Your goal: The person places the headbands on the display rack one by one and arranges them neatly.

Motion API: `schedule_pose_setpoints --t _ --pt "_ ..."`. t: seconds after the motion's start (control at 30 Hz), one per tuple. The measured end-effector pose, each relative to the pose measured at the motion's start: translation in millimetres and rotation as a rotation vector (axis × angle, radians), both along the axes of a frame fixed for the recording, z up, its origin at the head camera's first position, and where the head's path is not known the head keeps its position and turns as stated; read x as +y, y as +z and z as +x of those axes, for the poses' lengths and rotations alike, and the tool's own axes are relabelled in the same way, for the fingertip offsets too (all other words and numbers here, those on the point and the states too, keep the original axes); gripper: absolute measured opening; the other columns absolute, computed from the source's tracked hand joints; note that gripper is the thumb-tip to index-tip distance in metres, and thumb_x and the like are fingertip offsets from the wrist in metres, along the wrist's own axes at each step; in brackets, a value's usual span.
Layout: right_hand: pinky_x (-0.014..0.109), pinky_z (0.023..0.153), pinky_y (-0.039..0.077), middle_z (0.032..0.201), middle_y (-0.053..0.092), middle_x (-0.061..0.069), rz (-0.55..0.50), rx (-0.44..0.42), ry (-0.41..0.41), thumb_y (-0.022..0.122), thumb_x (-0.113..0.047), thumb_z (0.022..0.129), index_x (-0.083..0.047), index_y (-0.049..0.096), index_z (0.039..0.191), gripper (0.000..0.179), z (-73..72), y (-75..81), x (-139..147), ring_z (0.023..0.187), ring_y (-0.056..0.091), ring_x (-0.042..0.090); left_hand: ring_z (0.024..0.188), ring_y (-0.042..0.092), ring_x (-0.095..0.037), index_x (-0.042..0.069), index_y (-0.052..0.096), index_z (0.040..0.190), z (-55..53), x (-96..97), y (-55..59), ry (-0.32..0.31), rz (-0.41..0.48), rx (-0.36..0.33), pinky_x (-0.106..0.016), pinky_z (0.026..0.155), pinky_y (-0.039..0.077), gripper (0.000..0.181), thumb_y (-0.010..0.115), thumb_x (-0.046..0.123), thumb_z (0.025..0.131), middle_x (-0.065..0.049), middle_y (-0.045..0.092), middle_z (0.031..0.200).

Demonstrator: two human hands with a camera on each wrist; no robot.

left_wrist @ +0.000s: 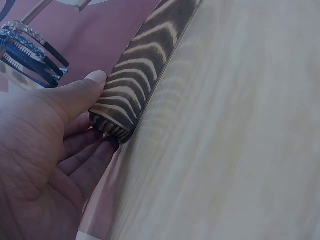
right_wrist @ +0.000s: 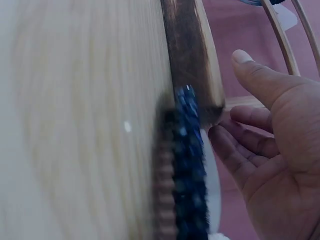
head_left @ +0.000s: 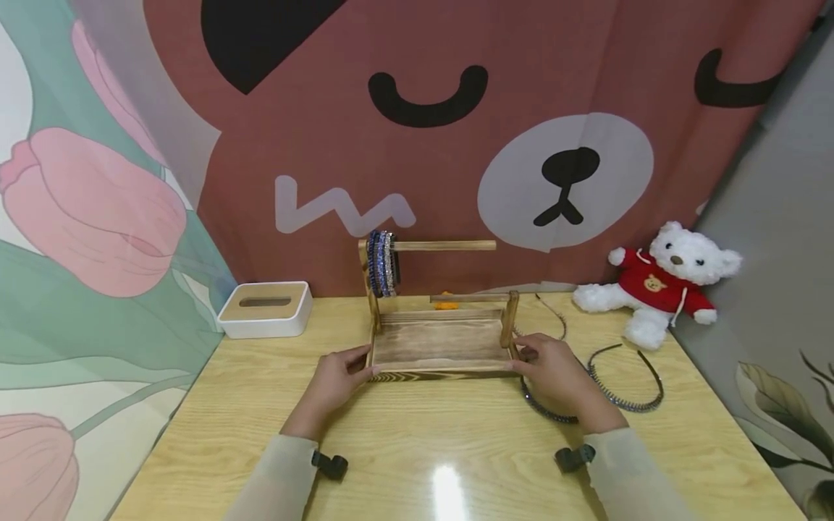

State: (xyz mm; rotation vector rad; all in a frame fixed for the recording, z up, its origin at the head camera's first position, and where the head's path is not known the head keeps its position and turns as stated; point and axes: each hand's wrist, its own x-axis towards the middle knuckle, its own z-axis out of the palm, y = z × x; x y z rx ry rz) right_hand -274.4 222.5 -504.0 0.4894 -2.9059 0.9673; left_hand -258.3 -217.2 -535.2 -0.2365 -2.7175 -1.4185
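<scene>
A two-tier wooden headband rack [head_left: 443, 375] with a tray base stands on the table in the head view. Several beaded headbands [head_left: 382, 264] hang at the left end of its upper bar. My left hand [head_left: 339, 380] holds the tray's left front corner, thumb on the front board and fingers against the end, as the left wrist view confirms. At the right front corner, my right hand [head_left: 550, 369] has its fingertips by the wood, while its thumb stands apart from the board in the right wrist view. A dark beaded headband [right_wrist: 190, 170] lies beside that corner.
Another headband [head_left: 641, 405] lies on the table right of my hand, and a thinner one [head_left: 559, 318] lies behind it. A white tissue box [head_left: 263, 311] stands at back left. A white teddy bear [head_left: 674, 275] in red sits at back right. Behind hangs a printed curtain [head_left: 430, 174].
</scene>
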Motion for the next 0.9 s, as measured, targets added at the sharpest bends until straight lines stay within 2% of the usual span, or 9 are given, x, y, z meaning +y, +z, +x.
schedule_pose_setpoints --t 0.17,0.3,0.4,0.53,0.63,0.73,0.9 --pt "0.056 0.097 0.064 0.135 0.072 0.021 0.012 -0.045 -0.010 0.081 -0.030 0.102 0.001 0.068 0.144 0.054 12.8 10.2 20 0.121 0.072 0.041 0.124 0.075 -0.033 0.001 0.068 0.146 0.3 1.1 -0.8 0.002 -0.020 0.022 -0.043 0.103 0.063 0.055 0.085 0.022 0.098 -0.021 0.075 0.135" --pt "0.058 0.098 0.063 0.125 0.077 0.016 0.040 -0.054 0.010 0.086 -0.030 0.097 -0.002 0.075 0.132 0.046 29.1 14.9 41 0.120 0.071 0.042 0.125 0.075 -0.033 0.003 0.068 0.147 -0.2 0.2 -1.8 0.001 -0.035 0.017 -0.046 0.104 0.063 0.055 0.085 0.024 0.099 -0.020 0.074 0.137" --pt "0.054 0.096 0.063 0.118 0.079 0.011 0.063 -0.061 0.042 0.091 -0.029 0.092 -0.006 0.079 0.123 0.040 41.1 17.0 55 0.116 0.073 0.037 0.125 0.075 -0.032 0.005 0.068 0.149 -0.2 -1.2 -2.1 0.001 -0.039 0.012 -0.046 0.105 0.063 0.057 0.085 0.026 0.099 -0.020 0.074 0.138" --pt "0.042 0.089 0.064 0.111 0.080 0.000 0.118 -0.049 0.121 0.095 -0.032 0.085 -0.012 0.082 0.113 0.037 50.7 16.4 68 0.106 0.075 0.026 0.125 0.075 -0.032 0.004 0.067 0.149 0.1 -3.6 -2.2 0.003 -0.043 0.014 -0.045 0.105 0.062 0.057 0.085 0.027 0.099 -0.020 0.074 0.138" --pt "0.034 0.082 0.064 0.105 0.079 -0.006 0.125 -0.040 0.200 0.096 -0.033 0.082 -0.016 0.083 0.106 0.032 54.2 12.8 74 0.098 0.074 0.016 0.125 0.075 -0.032 0.003 0.068 0.148 0.5 -4.6 -3.0 0.001 -0.040 0.017 -0.043 0.104 0.063 0.057 0.084 0.026 0.099 -0.020 0.074 0.137" --pt "0.029 0.077 0.063 0.102 0.077 -0.008 0.084 -0.069 0.262 0.096 -0.030 0.082 -0.019 0.083 0.102 0.026 55.6 8.3 77 0.092 0.071 0.008 0.125 0.075 -0.032 0.003 0.068 0.147 0.5 -4.0 -3.0 0.000 -0.036 0.015 -0.043 0.104 0.063 0.056 0.085 0.026 0.098 -0.020 0.074 0.138" --pt "0.025 0.076 0.061 0.100 0.076 -0.010 0.081 -0.116 0.296 0.096 -0.027 0.082 -0.022 0.083 0.099 0.022 56.6 5.0 81 0.091 0.068 0.001 0.125 0.075 -0.032 0.004 0.068 0.148 -0.6 -1.7 -3.2 -0.002 -0.037 0.009 -0.043 0.104 0.063 0.056 0.085 0.025 0.098 -0.020 0.073 0.139"
